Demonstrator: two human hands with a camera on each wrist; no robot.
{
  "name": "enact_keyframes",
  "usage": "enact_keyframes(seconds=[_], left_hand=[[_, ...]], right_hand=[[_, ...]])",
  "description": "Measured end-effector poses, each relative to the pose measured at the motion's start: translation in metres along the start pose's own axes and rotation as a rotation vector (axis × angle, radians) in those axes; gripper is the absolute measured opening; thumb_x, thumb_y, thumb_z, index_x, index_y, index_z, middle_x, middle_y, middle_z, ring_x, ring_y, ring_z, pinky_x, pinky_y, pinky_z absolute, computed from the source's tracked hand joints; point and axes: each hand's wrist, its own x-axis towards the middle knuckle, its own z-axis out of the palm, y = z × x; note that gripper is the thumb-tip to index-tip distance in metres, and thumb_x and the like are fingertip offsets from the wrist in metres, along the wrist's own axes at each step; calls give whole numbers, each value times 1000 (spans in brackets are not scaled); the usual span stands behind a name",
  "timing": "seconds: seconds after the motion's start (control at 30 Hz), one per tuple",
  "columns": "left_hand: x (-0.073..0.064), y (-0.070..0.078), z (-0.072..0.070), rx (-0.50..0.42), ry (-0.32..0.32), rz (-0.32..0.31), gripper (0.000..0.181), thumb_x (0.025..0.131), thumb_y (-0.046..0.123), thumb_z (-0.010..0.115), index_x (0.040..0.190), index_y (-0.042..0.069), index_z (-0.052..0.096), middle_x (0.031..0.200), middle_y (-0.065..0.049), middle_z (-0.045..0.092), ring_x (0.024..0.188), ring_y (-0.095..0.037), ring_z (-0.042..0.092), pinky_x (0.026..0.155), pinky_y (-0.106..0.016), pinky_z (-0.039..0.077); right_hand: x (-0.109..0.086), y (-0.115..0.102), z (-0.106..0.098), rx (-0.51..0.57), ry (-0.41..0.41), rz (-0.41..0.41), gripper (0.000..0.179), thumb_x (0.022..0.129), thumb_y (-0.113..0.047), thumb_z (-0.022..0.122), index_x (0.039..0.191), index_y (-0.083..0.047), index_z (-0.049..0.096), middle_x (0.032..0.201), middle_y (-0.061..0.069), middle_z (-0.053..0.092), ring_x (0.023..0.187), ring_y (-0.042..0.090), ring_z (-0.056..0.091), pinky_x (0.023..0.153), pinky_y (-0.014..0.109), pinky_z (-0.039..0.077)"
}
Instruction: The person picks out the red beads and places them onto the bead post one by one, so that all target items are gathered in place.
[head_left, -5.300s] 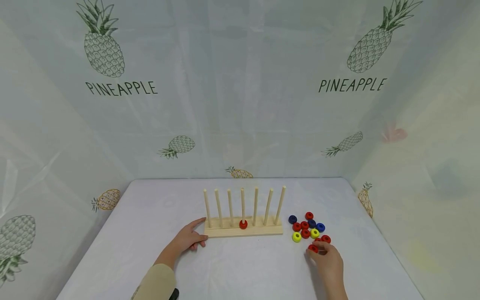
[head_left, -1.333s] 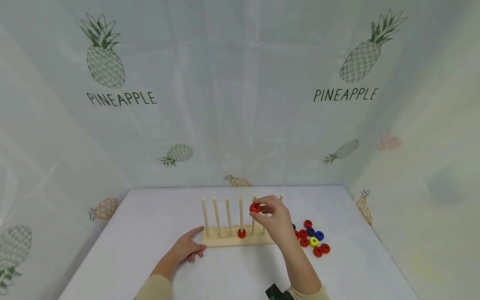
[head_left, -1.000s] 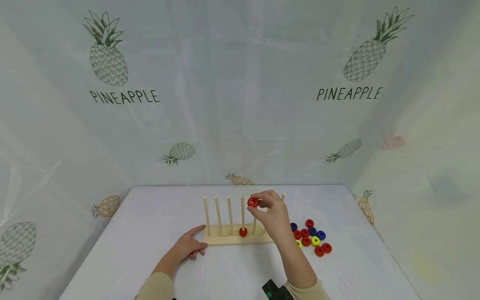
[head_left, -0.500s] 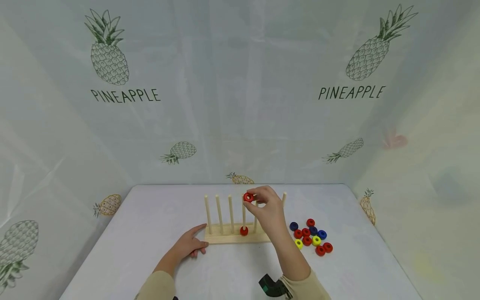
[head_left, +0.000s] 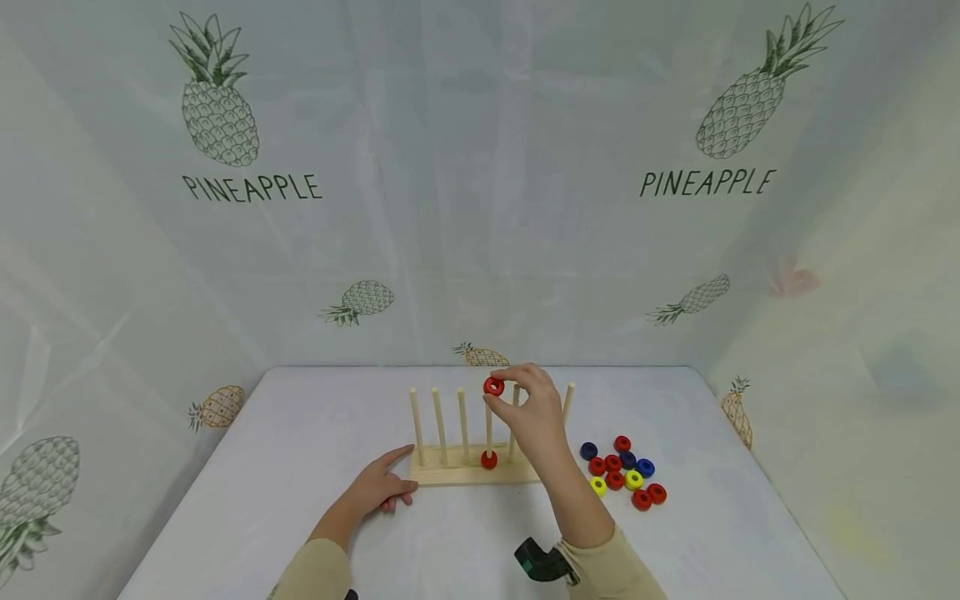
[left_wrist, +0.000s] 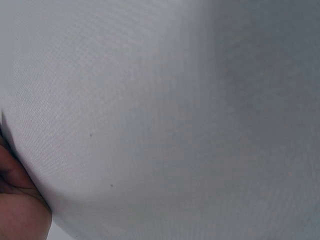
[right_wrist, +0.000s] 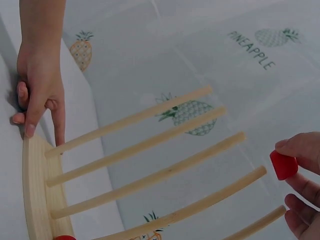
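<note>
A wooden peg rack (head_left: 457, 475) with several upright pegs stands on the table. My left hand (head_left: 373, 490) holds its left end, thumb at the front edge and index finger at the back edge; the other fingers are curled. Between thumb and fingers, my right hand (head_left: 536, 414) pinches a red ring (head_left: 493, 387) at the top of the middle peg. In the right wrist view the held ring (right_wrist: 284, 165) is just off that peg's tip, its hole not visible. Another red ring (head_left: 489, 460) sits at the foot of the same peg. My right hand hides part of the rack's right side.
Right of the rack lie several loose red, yellow and blue rings, among them a yellow ring (head_left: 633, 480) and a blue ring (head_left: 645, 468). White cloth (head_left: 457, 550) covers the table. A pineapple-print curtain (head_left: 480, 208) hangs behind and at the sides.
My right hand took a red ring from the loose group, carried it left to the rack, and then raised it to the middle peg's top. My left hand stays at the rack's end.
</note>
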Motion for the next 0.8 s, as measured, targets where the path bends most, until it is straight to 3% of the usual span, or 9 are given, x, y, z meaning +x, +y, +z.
enact_keyframes(seconds=[0.8], left_hand=[[0, 2, 0, 1, 6, -10, 78, 87, 11, 73, 151, 3, 30, 64, -10, 67, 40, -7, 43, 42, -22, 39]], right_hand=[[3, -2, 6, -96, -18, -3, 26, 76, -10, 84, 102, -12, 75, 104, -2, 65, 107, 24, 52, 90, 43, 46]])
